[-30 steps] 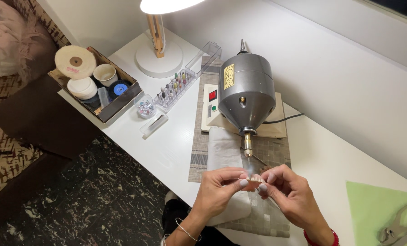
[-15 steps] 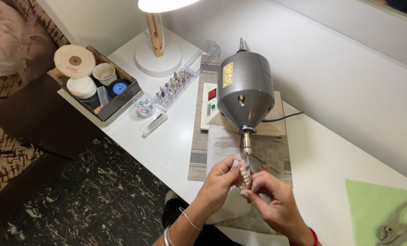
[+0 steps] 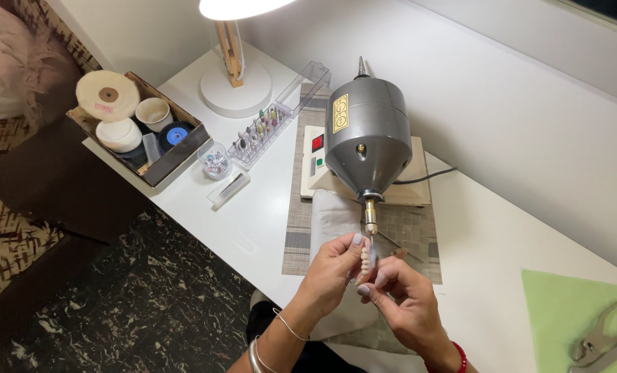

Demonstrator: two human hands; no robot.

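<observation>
Since a moment ago, both hands have closed in under the tip of the grey motor, and the piece they hold has turned so its row of teeth faces up.

From the head camera, the left hand [image 3: 333, 266] pinches a small set of false teeth [image 3: 365, 263] between thumb and fingertips, and the right hand [image 3: 398, 300] grips the same piece from the other side, so the two hands meet around it. The false teeth sit just below the thin bit at the end of the grey motor [image 3: 366, 141], touching or very nearly touching it; which one is hard to tell. Under the hands lies a folded white cloth [image 3: 333, 214] on a woven mat [image 3: 301, 207]. Farther left on the white table [image 3: 253, 228] stand a tray of small bits [image 3: 257, 135], a lamp base [image 3: 234, 93] and a box of polishing wheels [image 3: 139, 131]. Metal pliers [image 3: 602, 342] rest on a green sheet [image 3: 564, 311] at the right.
</observation>
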